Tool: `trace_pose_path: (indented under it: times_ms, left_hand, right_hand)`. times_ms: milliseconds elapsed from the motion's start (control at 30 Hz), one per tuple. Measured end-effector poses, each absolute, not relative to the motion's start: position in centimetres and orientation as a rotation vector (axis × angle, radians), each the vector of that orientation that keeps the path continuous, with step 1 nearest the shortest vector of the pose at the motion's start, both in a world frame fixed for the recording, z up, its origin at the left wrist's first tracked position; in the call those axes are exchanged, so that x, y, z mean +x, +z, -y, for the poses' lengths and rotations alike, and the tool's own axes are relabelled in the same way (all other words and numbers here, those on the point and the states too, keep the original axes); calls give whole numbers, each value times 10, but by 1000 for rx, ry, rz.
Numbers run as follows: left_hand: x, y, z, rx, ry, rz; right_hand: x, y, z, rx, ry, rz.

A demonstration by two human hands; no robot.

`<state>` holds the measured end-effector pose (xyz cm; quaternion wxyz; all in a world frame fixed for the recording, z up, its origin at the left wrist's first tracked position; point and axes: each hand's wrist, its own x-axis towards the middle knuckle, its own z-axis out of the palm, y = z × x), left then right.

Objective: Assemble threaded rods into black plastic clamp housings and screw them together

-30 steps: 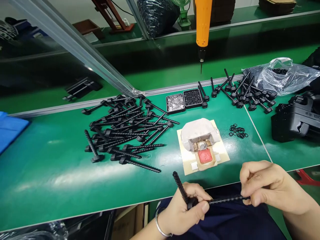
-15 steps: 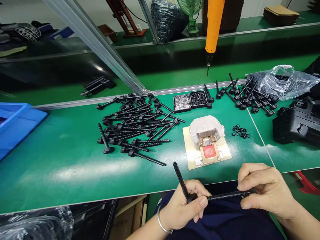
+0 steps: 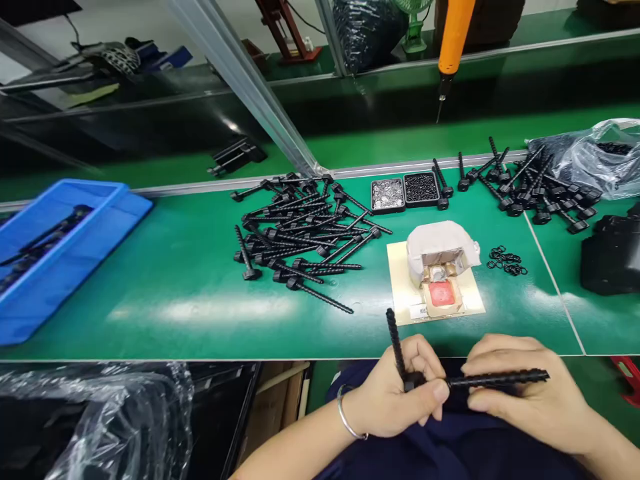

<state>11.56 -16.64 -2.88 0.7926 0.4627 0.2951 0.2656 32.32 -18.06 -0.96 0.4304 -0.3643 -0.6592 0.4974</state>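
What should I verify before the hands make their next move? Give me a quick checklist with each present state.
1. Left hand closed on the upward rod and the right-pointing rod: ok, thumb and fingers wrap their near ends.
2. Right hand closed on the right-pointing rod: not ok, thumb and fingers stand parted.
3. Near ends properly seated in the grip: cannot tell, partly covered by fingers.
4. Orange screwdriver away from both hands: ok, it hangs farther back.
5. Small black rings gathered: ok, clustered right of the pale fixture.

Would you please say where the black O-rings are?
In the head view, the black O-rings lie on the bench, right of the white fixture.
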Motion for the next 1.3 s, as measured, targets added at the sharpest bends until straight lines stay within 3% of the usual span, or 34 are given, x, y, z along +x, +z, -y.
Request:
trace_pose_path:
  times_ms: [567, 733, 900, 1033, 1200, 1300]
  left_hand:
    - [121, -44, 171, 710, 777, -599]
    - [120, -41, 168, 1078, 975, -923]
    - [117, -37, 163, 1525, 1053, -931]
    - [114, -36, 162, 1639, 1126, -915]
    - [113, -33, 163, 1755, 1015, -872]
    - [115, -33, 166, 1797, 965, -873]
  right_hand:
    - [320, -12, 183, -879, 1008, 1735]
    - [308, -18, 187, -978, 625, 1780]
    - [310, -17, 185, -948, 377, 1861]
    - [315, -19, 183, -954, 733, 1788]
    - [317, -20, 177, -1078, 1620, 1268]
    - [313, -21, 174, -1037, 1962, 1040]
